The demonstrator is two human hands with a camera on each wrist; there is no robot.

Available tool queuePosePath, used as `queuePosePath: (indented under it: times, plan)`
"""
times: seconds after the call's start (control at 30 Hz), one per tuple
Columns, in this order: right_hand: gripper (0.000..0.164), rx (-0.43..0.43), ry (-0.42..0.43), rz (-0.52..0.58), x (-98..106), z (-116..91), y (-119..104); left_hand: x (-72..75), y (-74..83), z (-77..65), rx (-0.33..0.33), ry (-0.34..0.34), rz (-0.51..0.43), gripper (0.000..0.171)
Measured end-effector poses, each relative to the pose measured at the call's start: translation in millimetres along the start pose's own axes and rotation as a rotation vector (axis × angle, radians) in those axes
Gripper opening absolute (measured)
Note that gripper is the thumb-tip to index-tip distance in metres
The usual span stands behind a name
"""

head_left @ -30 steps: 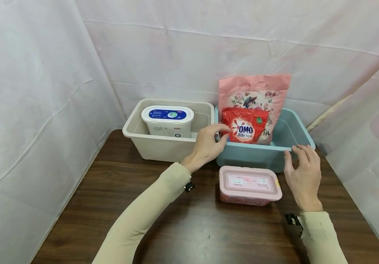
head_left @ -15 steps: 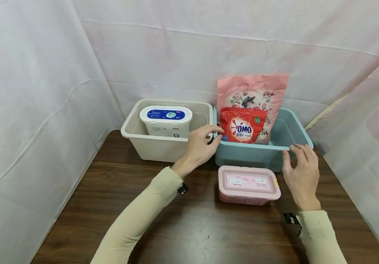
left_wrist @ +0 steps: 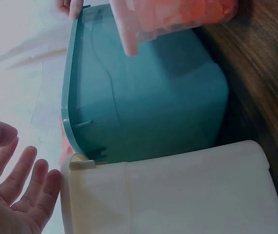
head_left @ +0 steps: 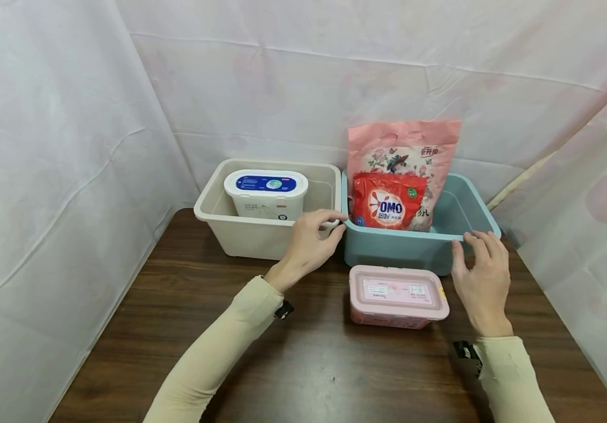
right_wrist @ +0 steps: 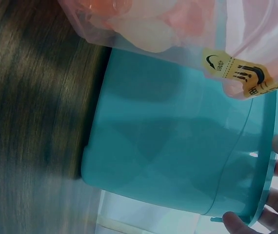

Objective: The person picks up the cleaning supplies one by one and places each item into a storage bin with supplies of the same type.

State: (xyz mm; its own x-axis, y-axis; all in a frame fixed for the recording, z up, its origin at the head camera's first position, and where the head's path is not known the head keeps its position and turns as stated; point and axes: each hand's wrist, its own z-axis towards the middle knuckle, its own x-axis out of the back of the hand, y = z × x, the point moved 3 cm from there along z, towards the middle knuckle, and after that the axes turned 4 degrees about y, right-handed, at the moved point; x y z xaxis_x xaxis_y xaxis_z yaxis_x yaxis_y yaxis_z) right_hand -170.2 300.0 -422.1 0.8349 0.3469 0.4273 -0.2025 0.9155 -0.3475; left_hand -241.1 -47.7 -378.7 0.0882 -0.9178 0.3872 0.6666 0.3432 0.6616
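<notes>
In the head view my left hand [head_left: 306,244] is just above the front right corner of the beige bin [head_left: 245,238]. The left wrist view shows its fingers loosely spread, with nothing between them. My right hand [head_left: 485,282] grips the front rim of the blue bin [head_left: 398,249] near its right corner, thumb on the near side and fingers over the edge. Inside the blue bin, a red OMO detergent bag [head_left: 390,202] leans in front of a taller pink bag [head_left: 404,141]. A pink lidded box [head_left: 398,296] stands before the blue bin, left of my right hand.
A white lidded tub [head_left: 269,197] with a blue label sits in the beige bin. Both bins stand side by side on the dark wooden table [head_left: 303,364], against a white curtain [head_left: 282,88].
My left hand has drawn back from the red detergent bag, moving left and down to the beige bin's corner. The right hand keeps its place on the blue rim.
</notes>
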Motion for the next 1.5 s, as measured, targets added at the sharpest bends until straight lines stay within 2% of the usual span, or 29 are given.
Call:
queuePosePath:
  times: [0.17, 0.9, 1.17, 1.5]
  plan:
    - [0.033, -0.005, 0.002, 0.002, 0, 0, -1, 1.6, -2.8, -6.3, 0.011, 0.002, 0.002, 0.019]
    - [0.033, -0.010, 0.000, -0.008, 1, 0, -3, 5.0, -13.2, -30.0, -0.024, 0.020, 0.019, 0.017]
    - [0.033, -0.008, -0.002, -0.007, 1, -1, -4, 6.0, -17.8, -42.0, 0.021, 0.003, -0.038, 0.018]
    - [0.033, -0.010, -0.012, -0.007, 0, -1, -2, 10.9, -22.7, -50.7, 0.042, 0.013, -0.032, 0.017]
